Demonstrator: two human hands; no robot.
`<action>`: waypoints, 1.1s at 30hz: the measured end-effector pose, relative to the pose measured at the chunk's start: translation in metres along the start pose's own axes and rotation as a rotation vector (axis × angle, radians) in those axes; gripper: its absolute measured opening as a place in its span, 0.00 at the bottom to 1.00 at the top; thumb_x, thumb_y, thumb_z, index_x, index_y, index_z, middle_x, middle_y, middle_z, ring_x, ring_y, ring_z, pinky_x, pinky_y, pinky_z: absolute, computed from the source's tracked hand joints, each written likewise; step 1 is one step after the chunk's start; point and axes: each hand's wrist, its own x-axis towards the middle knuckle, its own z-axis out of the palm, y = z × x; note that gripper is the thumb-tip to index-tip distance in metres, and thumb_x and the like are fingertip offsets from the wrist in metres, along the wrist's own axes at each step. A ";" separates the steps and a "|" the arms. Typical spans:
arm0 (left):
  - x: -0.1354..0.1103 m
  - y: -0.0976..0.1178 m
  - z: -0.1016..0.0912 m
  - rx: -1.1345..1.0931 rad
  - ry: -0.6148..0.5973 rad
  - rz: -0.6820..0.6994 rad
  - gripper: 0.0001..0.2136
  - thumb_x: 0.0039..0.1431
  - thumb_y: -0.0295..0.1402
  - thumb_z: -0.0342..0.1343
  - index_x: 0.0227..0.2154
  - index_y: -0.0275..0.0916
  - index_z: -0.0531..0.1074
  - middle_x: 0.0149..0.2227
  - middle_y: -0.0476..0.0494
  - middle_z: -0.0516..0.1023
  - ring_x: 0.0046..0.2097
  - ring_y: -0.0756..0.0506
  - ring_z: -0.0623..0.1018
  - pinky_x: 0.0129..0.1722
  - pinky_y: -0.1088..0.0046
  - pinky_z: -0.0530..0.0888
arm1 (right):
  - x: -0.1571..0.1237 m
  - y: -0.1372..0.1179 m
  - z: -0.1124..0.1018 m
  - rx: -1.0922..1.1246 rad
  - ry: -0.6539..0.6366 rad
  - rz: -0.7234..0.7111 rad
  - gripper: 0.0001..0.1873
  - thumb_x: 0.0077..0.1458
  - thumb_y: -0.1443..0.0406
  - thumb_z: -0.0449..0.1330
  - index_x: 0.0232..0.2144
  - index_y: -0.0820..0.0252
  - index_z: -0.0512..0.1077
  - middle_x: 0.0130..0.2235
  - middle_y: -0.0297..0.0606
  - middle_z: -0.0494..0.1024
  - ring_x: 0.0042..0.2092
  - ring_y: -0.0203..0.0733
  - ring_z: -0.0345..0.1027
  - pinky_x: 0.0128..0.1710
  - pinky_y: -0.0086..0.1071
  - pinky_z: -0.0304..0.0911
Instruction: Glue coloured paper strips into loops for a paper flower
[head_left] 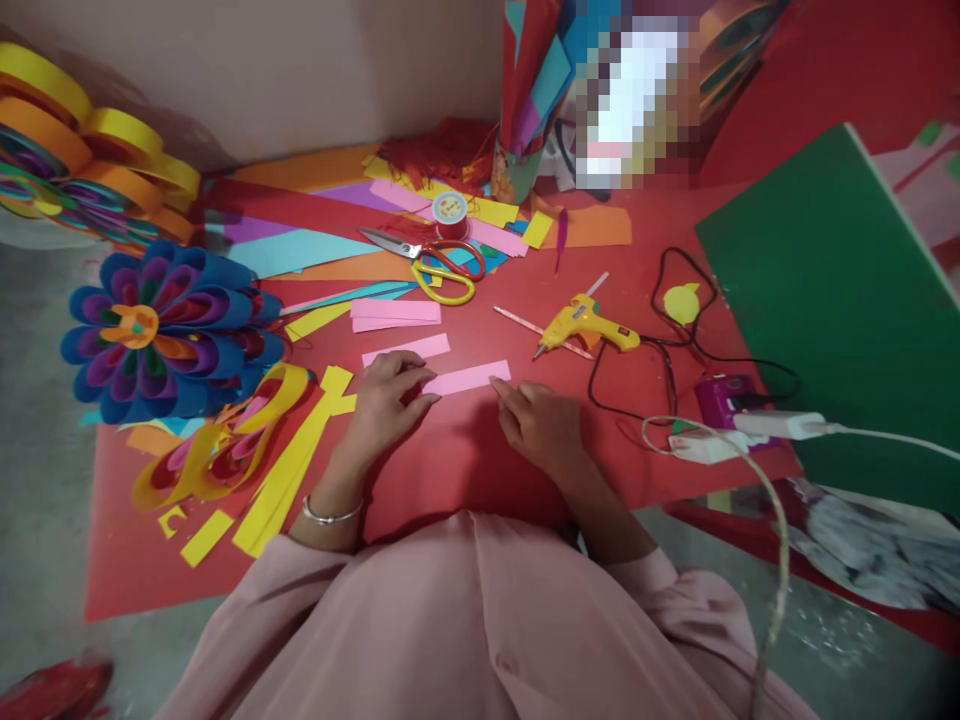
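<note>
A pink paper strip [469, 379] lies in front of me on the red table, between my hands. The fingers of my left hand [390, 400] are at its left end, with thumb and forefinger apart. At the right end, the forefinger of my right hand [536, 420] touches the strip; its thumb is apart, and the other fingers are bent. Just beyond my left hand is a second pink strip [409, 348], partly covered by the fingers. A small stack of pink strips [396, 314] sits farther back.
Scissors [431, 262] and a thread spool [451, 214] lie among coloured paper behind the strips. To the right are a yellow glue gun [589, 325], its black cord and a purple plug block [727, 400]. Yellow strips [289, 475] and a blue-purple paper flower [165, 330] occupy the left.
</note>
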 end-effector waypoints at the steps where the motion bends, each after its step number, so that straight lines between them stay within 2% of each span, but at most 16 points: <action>1: -0.001 0.002 -0.001 -0.003 0.015 0.013 0.12 0.66 0.43 0.62 0.44 0.42 0.80 0.48 0.40 0.79 0.51 0.40 0.78 0.52 0.57 0.75 | 0.000 0.000 0.000 -0.002 0.002 0.001 0.26 0.70 0.61 0.49 0.66 0.48 0.71 0.37 0.42 0.78 0.38 0.43 0.66 0.30 0.38 0.37; 6: -0.022 0.010 -0.008 0.124 0.203 0.037 0.11 0.65 0.38 0.65 0.48 0.43 0.79 0.51 0.39 0.79 0.52 0.40 0.78 0.54 0.58 0.75 | -0.001 0.001 -0.001 -0.005 -0.004 -0.009 0.26 0.70 0.61 0.49 0.65 0.49 0.72 0.35 0.42 0.77 0.37 0.43 0.64 0.30 0.38 0.37; 8: -0.035 0.011 -0.010 0.198 0.230 0.045 0.11 0.64 0.36 0.65 0.48 0.42 0.79 0.50 0.39 0.80 0.51 0.40 0.79 0.52 0.59 0.75 | -0.001 0.002 -0.001 -0.008 0.011 -0.021 0.26 0.70 0.61 0.49 0.65 0.50 0.73 0.35 0.41 0.77 0.36 0.42 0.64 0.30 0.38 0.37; 11: -0.050 0.010 -0.008 0.271 0.175 0.047 0.12 0.66 0.37 0.63 0.51 0.41 0.78 0.50 0.38 0.80 0.50 0.40 0.79 0.50 0.60 0.75 | -0.002 0.002 0.000 -0.019 0.063 -0.036 0.25 0.70 0.61 0.49 0.64 0.51 0.74 0.33 0.41 0.77 0.35 0.42 0.64 0.30 0.38 0.37; 14: -0.054 0.010 -0.005 0.345 0.067 0.032 0.15 0.69 0.40 0.59 0.54 0.42 0.77 0.51 0.36 0.80 0.51 0.38 0.78 0.49 0.59 0.72 | 0.000 -0.003 0.001 -0.020 0.104 -0.063 0.25 0.70 0.61 0.49 0.64 0.52 0.74 0.33 0.41 0.77 0.35 0.42 0.64 0.30 0.38 0.38; 20: -0.049 0.012 -0.005 0.433 -0.096 -0.008 0.20 0.71 0.47 0.55 0.61 0.48 0.75 0.54 0.35 0.78 0.52 0.35 0.75 0.49 0.56 0.67 | 0.006 -0.021 0.000 -0.011 0.044 -0.067 0.26 0.70 0.62 0.49 0.66 0.52 0.72 0.35 0.41 0.79 0.37 0.42 0.66 0.29 0.37 0.41; 26: -0.051 0.009 0.000 0.460 -0.072 0.012 0.20 0.69 0.49 0.56 0.59 0.51 0.76 0.55 0.35 0.78 0.51 0.34 0.73 0.48 0.55 0.65 | 0.007 -0.023 0.000 -0.029 -0.011 -0.064 0.28 0.69 0.62 0.49 0.68 0.51 0.69 0.38 0.43 0.79 0.40 0.43 0.67 0.31 0.36 0.47; 33: -0.049 0.009 0.000 0.464 -0.046 0.024 0.19 0.69 0.48 0.57 0.58 0.50 0.77 0.54 0.36 0.79 0.50 0.35 0.73 0.47 0.56 0.64 | 0.008 -0.024 0.000 -0.031 -0.035 -0.035 0.28 0.69 0.61 0.49 0.69 0.50 0.68 0.39 0.44 0.79 0.41 0.43 0.68 0.31 0.35 0.49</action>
